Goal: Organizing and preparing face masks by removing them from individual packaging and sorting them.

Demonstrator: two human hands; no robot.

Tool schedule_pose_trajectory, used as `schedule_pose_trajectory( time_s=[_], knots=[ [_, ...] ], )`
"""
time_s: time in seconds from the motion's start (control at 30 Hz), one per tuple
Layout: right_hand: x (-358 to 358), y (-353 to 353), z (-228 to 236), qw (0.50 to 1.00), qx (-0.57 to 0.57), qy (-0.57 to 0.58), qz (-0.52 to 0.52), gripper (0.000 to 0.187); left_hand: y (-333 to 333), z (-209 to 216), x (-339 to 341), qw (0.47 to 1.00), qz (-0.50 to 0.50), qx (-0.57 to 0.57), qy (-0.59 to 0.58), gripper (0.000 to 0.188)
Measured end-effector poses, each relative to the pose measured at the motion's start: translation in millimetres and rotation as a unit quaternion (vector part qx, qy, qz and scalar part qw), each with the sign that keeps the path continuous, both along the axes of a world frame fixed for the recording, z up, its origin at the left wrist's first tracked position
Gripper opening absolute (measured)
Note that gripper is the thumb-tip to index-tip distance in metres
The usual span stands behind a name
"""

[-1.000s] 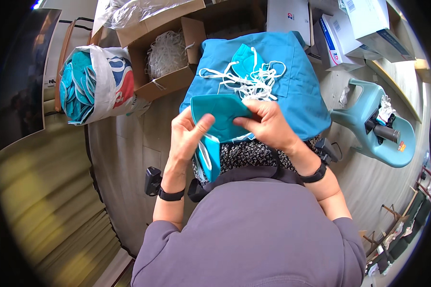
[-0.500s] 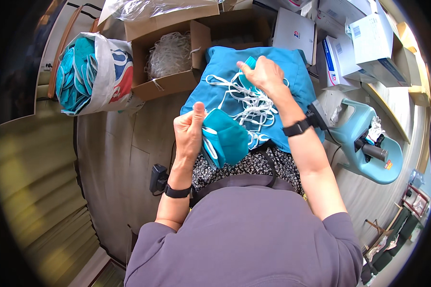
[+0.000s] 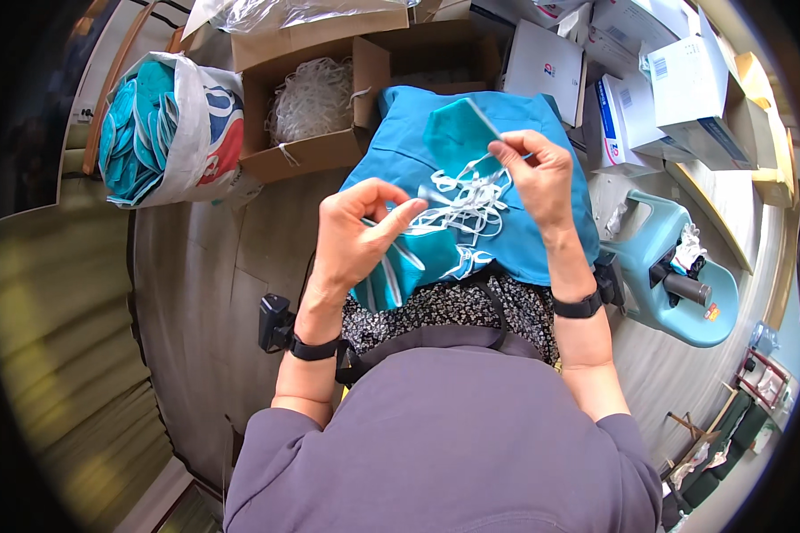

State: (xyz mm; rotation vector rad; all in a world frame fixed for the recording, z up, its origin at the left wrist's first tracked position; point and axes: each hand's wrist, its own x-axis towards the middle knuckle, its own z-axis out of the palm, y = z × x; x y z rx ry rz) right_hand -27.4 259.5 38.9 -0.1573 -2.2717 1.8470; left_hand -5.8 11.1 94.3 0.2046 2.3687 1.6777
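Observation:
Between my right hand's (image 3: pixel 539 178) thumb and fingers is the edge of a teal face mask (image 3: pixel 458 133) with white trim, raised over my lap. My left hand (image 3: pixel 356 233) has its thumb and forefinger curled close together beside a blurred white strap. Under that palm sits a small stack of teal masks (image 3: pixel 391 277), which the lower fingers seem to grip, partly hidden. A tangle of white elastic straps (image 3: pixel 467 202) lies on the blue cloth (image 3: pixel 542 240) across my lap, between the two hands.
At the left stands a white bag (image 3: pixel 191 133) full of teal masks. Beside it, a cardboard box (image 3: pixel 302 155) holds a heap of clear-white strands. White boxes (image 3: pixel 702 89) are piled at the far right. A light blue stool (image 3: pixel 716 306) carries a dark cylinder and white cloth.
My right hand has drawn back and right, lifting a mask into fuller view. The left hand has turned palm-down over its stack, its thumb and forefinger coming toward the straps.

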Motion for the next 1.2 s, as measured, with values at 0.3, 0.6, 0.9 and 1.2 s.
schedule_pose_trajectory(
  time_s=[0.3,0.6,0.9,1.2],
  knots=[
    [49.5,-29.6,18.2,0.983,0.004,0.106,0.15,0.024,48.0,-25.0,5.8,0.997,0.03,0.061,-0.036,0.036],
    [41.3,-18.1,8.6,0.988,-0.013,0.074,0.137,0.013,45.1,-29.2,12.3,0.996,-0.073,-0.004,-0.041,0.022],
    [26.0,24.4,-3.7,0.984,0.092,0.141,0.057,0.004,12.5,7.7,28.1,0.988,0.073,0.134,-0.034,0.021],
    [53.5,-36.8,25.6,0.963,-0.241,-0.059,0.108,0.015,31.1,-9.1,29.3,0.975,0.073,0.189,-0.087,0.015]
  ],
)
